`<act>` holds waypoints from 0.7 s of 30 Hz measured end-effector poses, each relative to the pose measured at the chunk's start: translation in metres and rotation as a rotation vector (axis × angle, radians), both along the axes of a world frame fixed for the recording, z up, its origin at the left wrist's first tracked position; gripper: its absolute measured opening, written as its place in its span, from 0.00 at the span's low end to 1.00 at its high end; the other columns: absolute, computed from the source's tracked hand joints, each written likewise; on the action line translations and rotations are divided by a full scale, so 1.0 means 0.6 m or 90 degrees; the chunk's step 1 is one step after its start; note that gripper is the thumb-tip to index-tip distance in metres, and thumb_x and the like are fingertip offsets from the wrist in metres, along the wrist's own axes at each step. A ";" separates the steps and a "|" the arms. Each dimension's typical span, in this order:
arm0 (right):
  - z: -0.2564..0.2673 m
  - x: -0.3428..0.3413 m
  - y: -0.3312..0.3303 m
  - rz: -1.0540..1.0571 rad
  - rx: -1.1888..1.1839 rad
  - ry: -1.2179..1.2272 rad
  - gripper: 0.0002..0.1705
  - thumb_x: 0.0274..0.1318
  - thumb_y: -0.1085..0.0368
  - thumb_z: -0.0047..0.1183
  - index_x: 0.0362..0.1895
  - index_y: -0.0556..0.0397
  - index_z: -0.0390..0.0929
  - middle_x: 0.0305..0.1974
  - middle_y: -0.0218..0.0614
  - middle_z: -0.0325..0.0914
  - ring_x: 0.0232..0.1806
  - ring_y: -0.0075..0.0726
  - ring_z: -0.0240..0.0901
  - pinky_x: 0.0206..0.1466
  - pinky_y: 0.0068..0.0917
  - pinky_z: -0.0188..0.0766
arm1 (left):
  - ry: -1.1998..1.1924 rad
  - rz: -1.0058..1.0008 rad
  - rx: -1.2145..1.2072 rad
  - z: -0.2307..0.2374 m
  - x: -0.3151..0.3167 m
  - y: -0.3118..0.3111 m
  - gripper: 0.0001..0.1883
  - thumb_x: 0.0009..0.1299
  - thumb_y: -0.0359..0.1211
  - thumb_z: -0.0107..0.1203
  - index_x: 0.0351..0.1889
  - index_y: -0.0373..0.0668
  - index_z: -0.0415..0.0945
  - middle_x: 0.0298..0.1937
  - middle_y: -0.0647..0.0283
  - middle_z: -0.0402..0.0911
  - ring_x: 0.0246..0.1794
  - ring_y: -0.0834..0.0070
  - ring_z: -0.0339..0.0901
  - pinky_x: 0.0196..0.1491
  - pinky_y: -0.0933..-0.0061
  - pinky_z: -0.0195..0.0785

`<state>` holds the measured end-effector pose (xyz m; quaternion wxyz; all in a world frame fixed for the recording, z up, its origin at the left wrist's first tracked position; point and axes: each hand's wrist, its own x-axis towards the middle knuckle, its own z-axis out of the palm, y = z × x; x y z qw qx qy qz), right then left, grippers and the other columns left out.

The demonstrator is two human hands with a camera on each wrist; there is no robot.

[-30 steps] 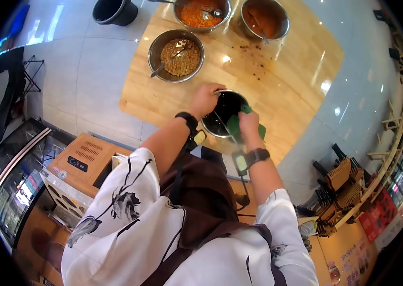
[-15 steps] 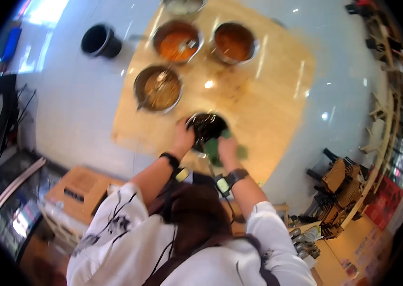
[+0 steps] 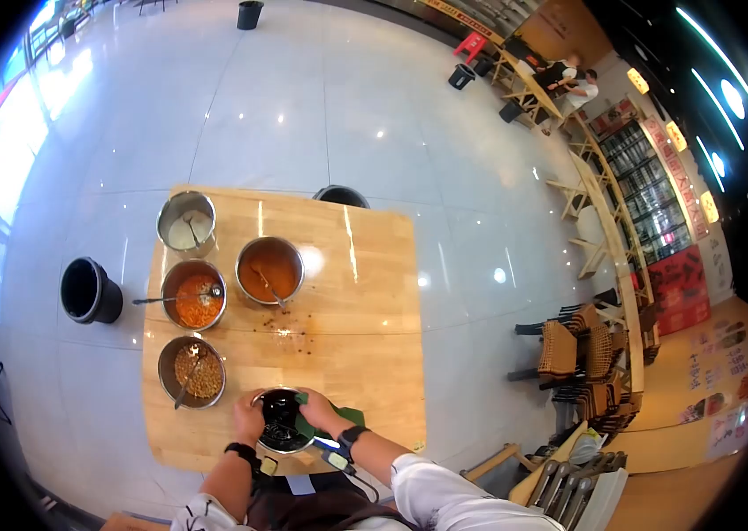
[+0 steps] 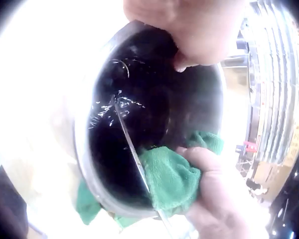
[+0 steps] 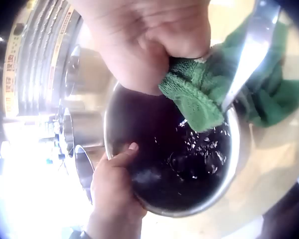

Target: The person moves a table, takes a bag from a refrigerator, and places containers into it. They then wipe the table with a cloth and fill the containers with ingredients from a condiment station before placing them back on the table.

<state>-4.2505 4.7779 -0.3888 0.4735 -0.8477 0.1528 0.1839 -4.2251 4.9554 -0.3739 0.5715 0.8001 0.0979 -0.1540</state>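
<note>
A round metal pot [image 3: 265, 434] with dark, glossy liquid stands near the table's front edge. My left hand [image 3: 250, 418] grips its rim on the left, with the thumb [image 5: 133, 146] inside the wall and the other fingers outside. Across the pot, my right hand [image 3: 317, 412] pinches a green cloth [image 5: 199, 112] over the rim. Part of that cloth hangs down outside the pot. A long metal utensil handle [image 4: 131, 145] leans from the liquid over the rim beside the cloth; its lower end is hidden in the liquid.
On the wooden table [image 3: 365, 354] stand a bowl of yellowish kernels or beans [image 3: 199, 372], a bowl of shredded orange food [image 3: 197, 301], a bowl of reddish-orange liquid [image 3: 268, 274] and a bowl of white food [image 3: 186, 232]. Brown drops [image 3: 299, 332] dot the tabletop. A black bin [image 3: 91, 292] stands left.
The head view has swung upward, showing the whole table and more of the room. Both hands stay on the pot, the right one still with the green cloth.
</note>
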 end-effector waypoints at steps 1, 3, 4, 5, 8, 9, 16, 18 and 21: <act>0.004 -0.009 0.001 -0.038 0.007 0.006 0.25 0.38 0.74 0.46 0.48 0.57 0.71 0.39 0.52 0.75 0.42 0.53 0.71 0.46 0.33 0.67 | 0.014 0.052 -0.014 0.002 -0.010 -0.003 0.12 0.58 0.20 0.47 0.39 0.33 0.76 0.38 0.51 0.79 0.41 0.61 0.76 0.47 0.70 0.66; -0.026 -0.043 0.007 -0.141 0.002 -0.005 0.23 0.40 0.71 0.48 0.47 0.57 0.72 0.35 0.52 0.76 0.38 0.52 0.73 0.43 0.34 0.68 | 0.022 0.099 -0.033 -0.012 -0.033 -0.007 0.12 0.58 0.19 0.47 0.40 0.31 0.75 0.38 0.52 0.78 0.41 0.64 0.75 0.48 0.71 0.65; -0.014 -0.052 0.021 -0.207 -0.020 -0.014 0.20 0.40 0.72 0.48 0.44 0.58 0.73 0.33 0.51 0.76 0.36 0.50 0.73 0.40 0.34 0.68 | 0.002 0.159 -0.028 -0.019 -0.043 -0.010 0.13 0.58 0.19 0.47 0.42 0.31 0.74 0.39 0.52 0.78 0.41 0.64 0.75 0.48 0.71 0.65; -0.001 -0.063 0.035 -0.272 -0.042 -0.023 0.18 0.40 0.72 0.48 0.41 0.59 0.74 0.31 0.49 0.76 0.33 0.47 0.73 0.38 0.34 0.68 | -0.018 0.219 -0.024 -0.027 -0.050 -0.015 0.14 0.59 0.19 0.46 0.43 0.31 0.73 0.40 0.52 0.77 0.42 0.64 0.74 0.49 0.71 0.64; -0.006 -0.081 0.077 -0.515 0.071 0.099 0.11 0.40 0.72 0.50 0.34 0.61 0.74 0.27 0.45 0.75 0.29 0.40 0.71 0.34 0.34 0.66 | 0.044 0.357 -0.114 -0.040 -0.074 -0.038 0.14 0.63 0.22 0.44 0.46 0.32 0.71 0.41 0.53 0.76 0.41 0.64 0.73 0.47 0.71 0.64; -0.008 -0.077 0.088 -0.514 0.074 0.101 0.11 0.40 0.72 0.50 0.34 0.61 0.74 0.27 0.45 0.75 0.29 0.40 0.71 0.34 0.34 0.66 | 0.072 0.429 -0.146 -0.037 -0.078 -0.044 0.13 0.64 0.23 0.43 0.47 0.33 0.71 0.41 0.53 0.76 0.40 0.64 0.72 0.46 0.70 0.64; 0.005 -0.013 0.043 -0.208 -0.092 -0.004 0.10 0.38 0.69 0.50 0.30 0.61 0.74 0.29 0.54 0.74 0.32 0.53 0.73 0.36 0.41 0.68 | 0.332 0.137 -0.006 -0.063 -0.067 0.025 0.13 0.62 0.31 0.48 0.43 0.33 0.71 0.32 0.52 0.78 0.29 0.58 0.75 0.34 0.65 0.67; 0.011 0.031 0.011 -0.053 -0.035 0.046 0.11 0.38 0.69 0.50 0.31 0.60 0.74 0.30 0.55 0.75 0.33 0.56 0.73 0.38 0.41 0.69 | 0.482 0.107 -0.040 -0.021 -0.009 0.043 0.15 0.61 0.32 0.49 0.43 0.32 0.70 0.32 0.53 0.78 0.28 0.60 0.76 0.30 0.65 0.68; -0.001 0.080 -0.004 0.085 -0.059 0.124 0.12 0.38 0.71 0.47 0.32 0.60 0.75 0.31 0.58 0.74 0.37 0.61 0.72 0.42 0.44 0.68 | 0.498 -0.069 -0.186 -0.030 0.009 0.069 0.21 0.69 0.41 0.43 0.49 0.31 0.67 0.43 0.50 0.75 0.35 0.59 0.77 0.25 0.62 0.77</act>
